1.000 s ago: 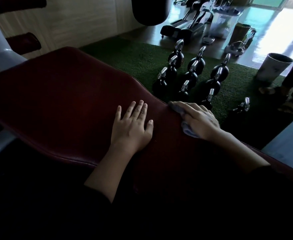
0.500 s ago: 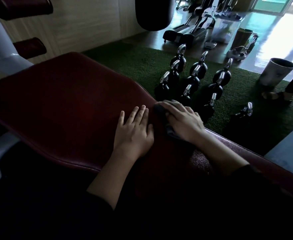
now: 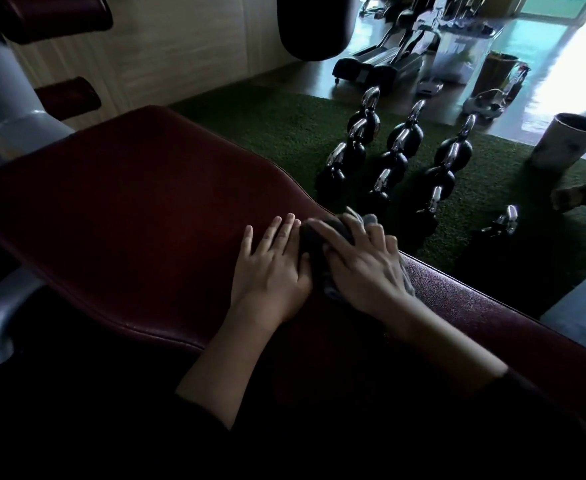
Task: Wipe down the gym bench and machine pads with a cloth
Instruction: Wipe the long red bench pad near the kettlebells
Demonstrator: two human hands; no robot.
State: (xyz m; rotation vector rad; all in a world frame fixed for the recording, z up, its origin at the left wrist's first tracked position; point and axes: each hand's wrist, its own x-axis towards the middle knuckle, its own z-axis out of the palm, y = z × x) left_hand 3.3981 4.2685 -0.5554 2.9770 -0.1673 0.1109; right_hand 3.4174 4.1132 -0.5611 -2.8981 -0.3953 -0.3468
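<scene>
1. Cloth (image 3: 333,237) — a dark grey rag, bunched on the maroon bench pad (image 3: 139,209) at its far edge, where the pad narrows, roughly at the picture's centre.
2. Right hand (image 3: 364,268) lies on top of the rag with fingers spread and pointing toward 11 o'clock; they press it flat into the vinyl, and whether any of them curl round a fold cannot be told. A paler corner of the rag sticks out past the fingertips at 1 o'clock.
3. Left hand (image 3: 270,268) rests flat on the pad just beside the rag at its 9 o'clock side, fingers straight and together, holding nothing.
4. Handling, as a judgement: the rag looks light, limp and easily crumpled, so it should be driven by a broad palm rather than pinched; the pad looks firm and smooth, likely slick when damp.
5. Most of the pad stretches away toward 10 o'clock — that wide part seems the next ground to cover.
6. Kettlebells (image 3: 395,161) stand on green turf (image 3: 277,133) at 1 o'clock beyond the pad.
</scene>
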